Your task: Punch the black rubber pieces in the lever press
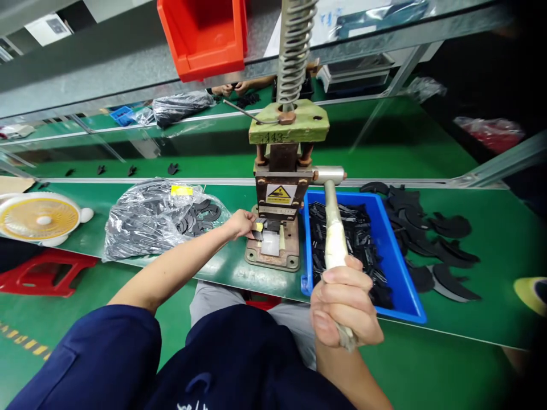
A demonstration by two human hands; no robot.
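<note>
We pinched dark piece (257, 234) with left hand (242, 224) at press base (292, 242), seemingly steadying it; right hand (347, 302) clenched around lever (334, 233), likely for control. Blue bin (392, 259) sat just beside, perhaps for easy reach.

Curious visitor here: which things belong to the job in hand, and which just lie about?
Seemingly in use:
green-topped metal press, left hand at its base
its cream lever, gripped by the right hand
probably, blue plastic bin and clear plastic bag

Apparently lying about:
round white fan
red plastic stool
orange plastic bin
</note>
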